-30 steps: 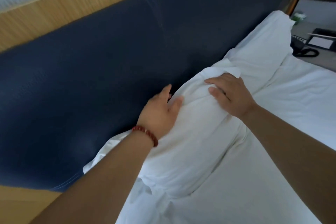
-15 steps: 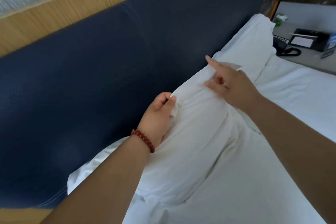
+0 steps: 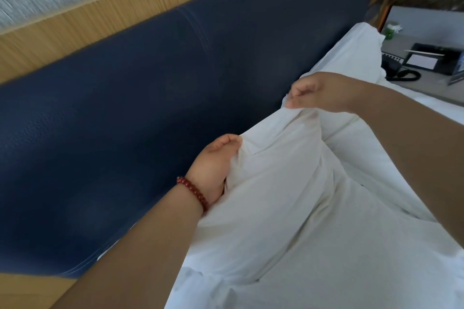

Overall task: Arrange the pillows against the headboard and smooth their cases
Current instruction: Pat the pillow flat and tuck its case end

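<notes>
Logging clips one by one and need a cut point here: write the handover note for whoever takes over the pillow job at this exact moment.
Left hand: grip shut on the near pillow, pinching its case at the top edge on the headboard side.
Right hand: grip shut on the same pillow's far top corner, case pulled taut between the two hands.
The near pillow lies beside the navy headboard; a second pillow sits further along by the nightstand.
Done: both pillows are at the head of the bed.
Left: let the near pillow settle against the headboard and smooth the creases that show in its case.
</notes>
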Tool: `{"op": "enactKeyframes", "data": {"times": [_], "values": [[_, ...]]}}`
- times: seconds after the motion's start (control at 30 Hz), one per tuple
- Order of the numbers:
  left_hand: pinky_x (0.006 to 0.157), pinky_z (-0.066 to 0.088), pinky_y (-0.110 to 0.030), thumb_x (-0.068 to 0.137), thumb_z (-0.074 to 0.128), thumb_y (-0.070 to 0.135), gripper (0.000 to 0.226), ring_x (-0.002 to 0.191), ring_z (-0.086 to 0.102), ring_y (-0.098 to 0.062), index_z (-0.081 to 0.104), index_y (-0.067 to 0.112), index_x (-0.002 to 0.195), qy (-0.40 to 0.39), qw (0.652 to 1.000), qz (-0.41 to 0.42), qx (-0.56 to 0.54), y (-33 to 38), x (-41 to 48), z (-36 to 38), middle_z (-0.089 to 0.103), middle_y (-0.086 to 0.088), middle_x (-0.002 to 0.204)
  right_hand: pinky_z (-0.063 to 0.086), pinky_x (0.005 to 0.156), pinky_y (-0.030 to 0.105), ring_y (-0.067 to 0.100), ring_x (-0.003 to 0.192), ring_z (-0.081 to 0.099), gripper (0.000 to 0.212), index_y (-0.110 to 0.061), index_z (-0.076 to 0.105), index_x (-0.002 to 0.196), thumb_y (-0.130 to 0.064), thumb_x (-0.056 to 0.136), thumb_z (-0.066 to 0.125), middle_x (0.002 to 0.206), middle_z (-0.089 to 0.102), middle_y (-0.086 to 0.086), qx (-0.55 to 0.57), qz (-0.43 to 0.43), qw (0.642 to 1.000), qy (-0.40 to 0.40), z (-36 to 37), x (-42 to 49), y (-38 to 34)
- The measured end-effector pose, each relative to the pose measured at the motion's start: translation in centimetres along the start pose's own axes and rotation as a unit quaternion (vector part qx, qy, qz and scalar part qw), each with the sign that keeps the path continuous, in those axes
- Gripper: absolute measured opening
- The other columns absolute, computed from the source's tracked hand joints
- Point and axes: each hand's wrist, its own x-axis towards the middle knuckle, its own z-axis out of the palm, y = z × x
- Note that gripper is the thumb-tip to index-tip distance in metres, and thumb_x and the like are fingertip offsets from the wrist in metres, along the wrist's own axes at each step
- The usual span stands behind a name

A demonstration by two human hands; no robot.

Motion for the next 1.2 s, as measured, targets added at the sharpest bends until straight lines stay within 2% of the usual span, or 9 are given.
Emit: {"op": "enactKeyframes", "data": {"times": [0.07,0.2,0.33,0.53,0.67,0.83,1.0,1.1,1.2], "values": [[0.089,0.055,-0.042,0.100,0.053,0.022,0.019,0.090,0.067,-0.023,0.069,0.015,0.095,-0.015,1.000,-0.015,-0.008,0.2,-0.2,0.0,0.073,-0.009,0.100,0.040,0.073,0.028,0.008,0.076,0.054,0.019,-0.026,0.067,0.085,-0.041,0.080,0.077,0.086,0.064,-0.004,-0.014,0.024,0.998,-0.053,-0.8,-0.1,-0.3],[0.083,0.057,-0.039,0.100,0.052,0.019,0.019,0.089,0.068,-0.023,0.068,0.008,0.103,-0.034,0.997,-0.031,-0.057,0.0,-0.8,-0.3,0.073,-0.010,0.101,0.042,0.079,0.022,0.008,0.097,0.059,0.011,-0.035,0.076,0.093,-0.029,0.083,0.075,0.099,0.069,-0.020,0.017,0.071,0.989,-0.127,-2.5,-0.6,-0.2],[0.081,0.058,-0.040,0.098,0.055,0.021,0.026,0.094,0.069,-0.027,0.065,0.003,0.114,-0.049,0.993,-0.047,-0.093,0.0,-1.3,-1.3,0.072,-0.015,0.110,0.042,0.087,0.025,0.002,0.113,0.059,0.007,-0.024,0.073,0.078,-0.020,0.083,0.074,0.115,0.067,-0.024,0.090,0.059,0.994,-0.034,-3.5,-0.6,0.7],[0.070,0.059,-0.037,0.096,0.056,0.018,0.017,0.081,0.071,-0.024,0.067,0.006,0.099,-0.076,0.993,-0.013,-0.091,0.6,-2.1,-2.1,0.074,-0.012,0.095,0.050,0.073,0.021,0.010,0.078,0.064,0.025,-0.025,0.067,0.104,-0.007,0.086,0.069,0.075,0.064,-0.014,0.194,0.067,0.977,-0.051,-3.5,-1.4,1.3],[0.061,0.052,-0.032,0.095,0.060,0.021,0.018,0.063,0.060,-0.022,0.069,0.013,0.082,-0.036,0.999,0.039,-0.002,0.9,-2.4,-2.9,0.067,-0.004,0.075,0.053,0.093,0.024,0.016,0.111,0.066,0.018,-0.018,0.073,0.096,-0.004,0.091,0.063,0.108,0.074,-0.004,0.254,0.086,0.963,-0.013,-3.7,-2.2,1.8],[0.061,0.047,-0.036,0.092,0.065,0.034,0.026,0.063,0.053,-0.026,0.068,0.009,0.085,0.019,0.993,0.072,0.093,1.4,-2.0,-3.6,0.064,-0.006,0.071,0.047,0.100,0.035,0.018,0.109,0.067,0.021,-0.020,0.074,0.091,-0.026,0.099,0.056,0.108,0.073,0.000,0.403,0.078,0.910,0.066,-1.7,-2.0,2.3],[0.064,0.059,-0.035,0.096,0.062,0.026,0.022,0.069,0.072,-0.023,0.069,0.005,0.099,0.041,0.998,-0.035,-0.038,1.7,-1.3,-1.8,0.075,-0.011,0.083,0.056,0.075,0.028,0.019,0.100,0.062,0.030,-0.011,0.065,0.115,-0.034,0.098,0.057,0.117,0.063,0.012,0.293,0.178,0.920,0.190,1.7,0.4,1.5],[0.072,0.061,-0.046,0.090,0.068,0.038,0.024,0.073,0.068,-0.027,0.073,0.015,0.091,0.137,0.983,-0.012,0.120,1.1,-0.1,-1.9,0.074,-0.015,0.086,0.056,0.083,0.034,0.018,0.093,0.054,0.025,-0.010,0.063,0.108,-0.031,0.094,0.065,0.127,0.058,0.017,0.260,0.219,0.916,0.216,2.6,1.6,1.7],[0.051,0.051,-0.027,0.083,0.072,0.049,0.040,0.057,0.051,-0.020,0.070,0.009,0.085,0.177,0.962,0.007,0.207,0.6,-0.4,-2.2,0.059,-0.009,0.066,0.054,0.095,0.043,0.021,0.085,0.055,0.055,0.006,0.057,0.120,-0.036,0.087,0.072,0.123,0.061,0.024,0.237,0.243,0.916,0.212,3.0,2.5,2.5]]}}
